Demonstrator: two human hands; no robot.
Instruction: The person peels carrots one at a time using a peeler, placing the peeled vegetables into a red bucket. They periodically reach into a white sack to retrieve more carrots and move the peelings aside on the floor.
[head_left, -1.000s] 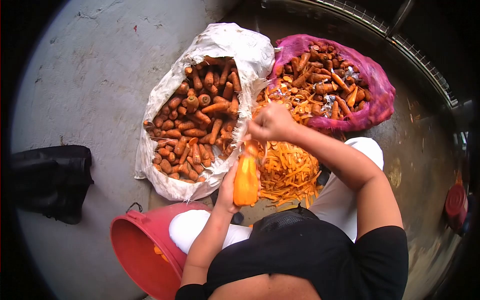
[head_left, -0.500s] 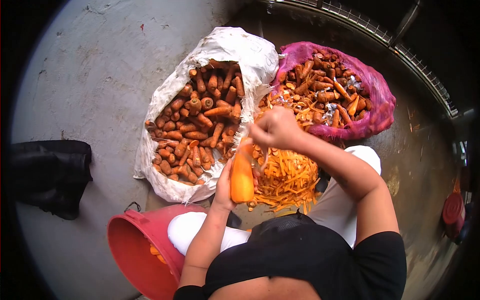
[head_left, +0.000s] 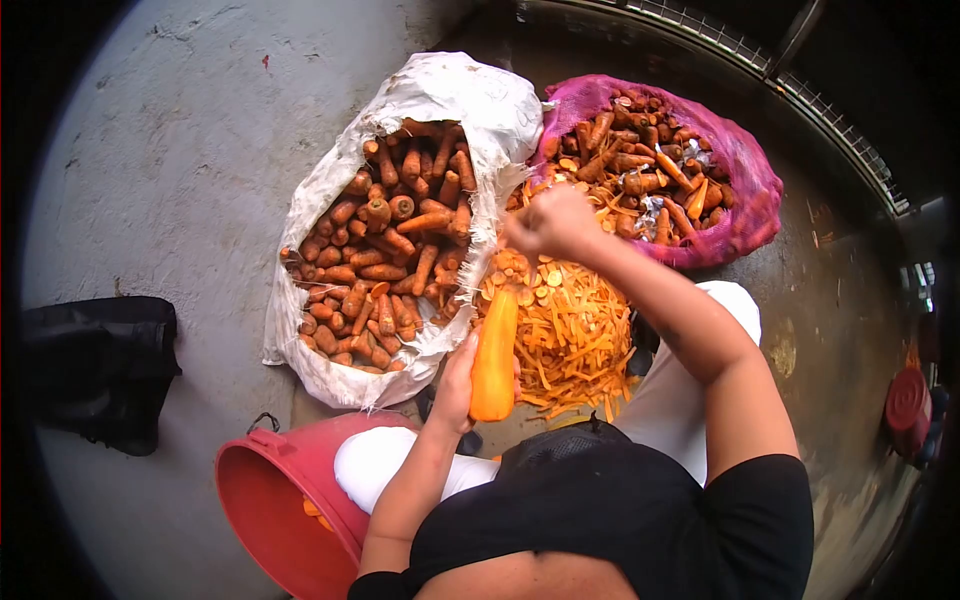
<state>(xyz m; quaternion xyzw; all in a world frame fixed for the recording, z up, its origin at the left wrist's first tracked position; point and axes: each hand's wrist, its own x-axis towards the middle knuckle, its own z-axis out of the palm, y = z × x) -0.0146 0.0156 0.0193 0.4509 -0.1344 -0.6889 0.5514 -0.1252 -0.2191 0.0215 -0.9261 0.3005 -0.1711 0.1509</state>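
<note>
A smooth, bright orange peeled carrot (head_left: pixel 493 365) stands tilted in my left hand (head_left: pixel 458 385), its narrow end pointing away from me. My fingers wrap around its thick lower part. Beyond the tip, apart from the carrot, my right hand (head_left: pixel 555 220) is closed and slightly blurred. Whatever it may grip is hidden. Below it lies a heap of carrot peelings (head_left: pixel 575 345) with cut carrot ends. To the left, unpeeled carrots (head_left: pixel 380 250) fill an open white sack (head_left: pixel 460 85).
A pink mesh sack (head_left: pixel 755 205) holding carrots and scraps lies at the upper right. Beside my left leg, a red bucket (head_left: pixel 325 455) leans with orange pieces inside. Black material (head_left: pixel 95 365) is at far left, and a red object (head_left: pixel 908 405) at far right.
My right hand has moved up and away from the carrot's tip. The carrot has shifted slightly right and stands more in view.
</note>
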